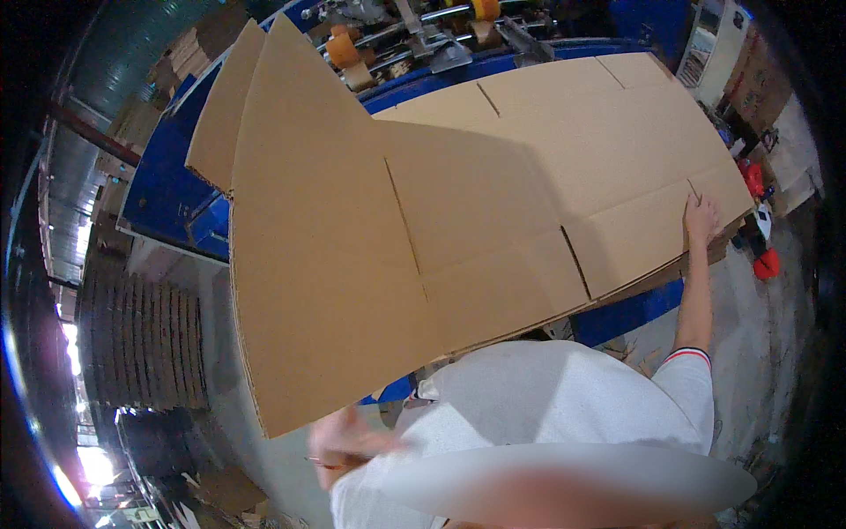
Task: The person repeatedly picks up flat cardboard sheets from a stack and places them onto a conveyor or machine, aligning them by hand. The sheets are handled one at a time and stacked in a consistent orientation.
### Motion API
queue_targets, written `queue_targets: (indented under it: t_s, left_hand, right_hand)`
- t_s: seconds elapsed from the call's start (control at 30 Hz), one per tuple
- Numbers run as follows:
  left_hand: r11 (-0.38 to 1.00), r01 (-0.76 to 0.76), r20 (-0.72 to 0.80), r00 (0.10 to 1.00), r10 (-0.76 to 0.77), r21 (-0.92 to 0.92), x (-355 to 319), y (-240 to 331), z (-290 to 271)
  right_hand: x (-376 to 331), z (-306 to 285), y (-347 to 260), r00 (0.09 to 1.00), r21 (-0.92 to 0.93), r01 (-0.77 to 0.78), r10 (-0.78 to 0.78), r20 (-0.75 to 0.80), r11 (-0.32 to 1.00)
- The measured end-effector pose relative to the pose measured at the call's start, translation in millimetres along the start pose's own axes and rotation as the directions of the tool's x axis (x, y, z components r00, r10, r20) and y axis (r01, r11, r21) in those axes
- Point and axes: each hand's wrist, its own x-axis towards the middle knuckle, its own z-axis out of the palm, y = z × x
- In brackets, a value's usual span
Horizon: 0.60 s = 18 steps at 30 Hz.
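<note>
A large brown cardboard box blank [493, 194] with cut slots and crease lines lies across in front of me. Its left part bends upward, and a folded flap [223, 106] stands at the far left. On the right part of the blank, my right hand [701, 219] has its fingers curled at a short slot near the end. Below the blank's near left corner is my left hand [348, 443], smeared by motion. I cannot make out its fingers or whether it touches the cardboard.
Beyond the blank is a blue machine [163, 189] with metal shafts and orange rollers [342, 49]. More cardboard edges show under the blank at right. A tall stack of flat cardboard [141, 339] stands at left. Red items [765, 263] are at the far right.
</note>
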Motion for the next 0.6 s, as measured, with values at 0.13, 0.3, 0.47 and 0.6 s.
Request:
queue_targets:
  t_s: [0.13, 0.3, 0.47, 0.6]
  left_hand:
    - [0.982, -0.052, 0.11, 0.993, 0.032, 0.182, -34.1, -10.4, 48.4]
    - [0.898, 0.42, 0.122, 0.906, -0.406, -0.132, 17.9, -49.0, 13.7]
    - [0.836, 0.511, 0.044, 0.857, -0.514, -0.2, 62.1, -78.0, -33.9]
    - [0.826, 0.539, 0.081, 0.842, -0.533, -0.168, 68.8, -84.0, -39.6]
  right_hand:
    - [-7.5, 46.1, 32.6, 0.781, 0.501, -0.526, 0.624, -0.037, 0.687]
    - [11.6, 81.7, 132.5, 0.697, 0.748, -0.58, 0.28, 0.661, -0.322]
    - [-6.1, 33.2, 118.9, 0.865, 0.853, -0.284, 0.267, 0.425, -0.438]
    - [-77.8, -74.7, 42.5, 0.973, 0.935, 0.104, 0.23, -0.025, -0.339]
